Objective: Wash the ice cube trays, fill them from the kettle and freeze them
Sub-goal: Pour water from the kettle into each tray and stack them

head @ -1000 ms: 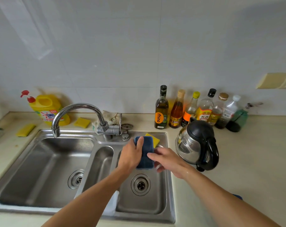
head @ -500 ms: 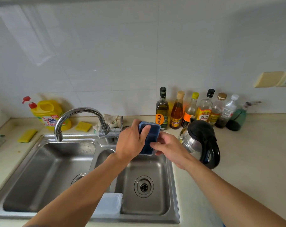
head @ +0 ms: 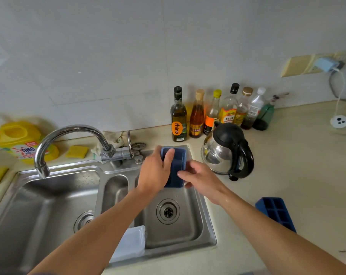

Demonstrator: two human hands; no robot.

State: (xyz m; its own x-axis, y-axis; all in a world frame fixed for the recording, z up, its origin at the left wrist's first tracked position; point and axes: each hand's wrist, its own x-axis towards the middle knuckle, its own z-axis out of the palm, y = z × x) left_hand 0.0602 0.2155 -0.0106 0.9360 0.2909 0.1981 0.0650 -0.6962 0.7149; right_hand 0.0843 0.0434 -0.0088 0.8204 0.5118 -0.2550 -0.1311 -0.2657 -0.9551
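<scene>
Left hand (head: 155, 172) wraps blue tray (head: 179, 165), right hand (head: 200, 180) pinches its near end; prob. draining; tilt it low over sink (head: 188, 233) & keep grip firm.

White tiled wall (head: 108, 56) meets a pale beige counter (head: 307, 165) holding a stainless double sink (head: 49, 205), chrome tap (head: 73, 130); yellowed socket plate (head: 299, 65) upper right.
</scene>
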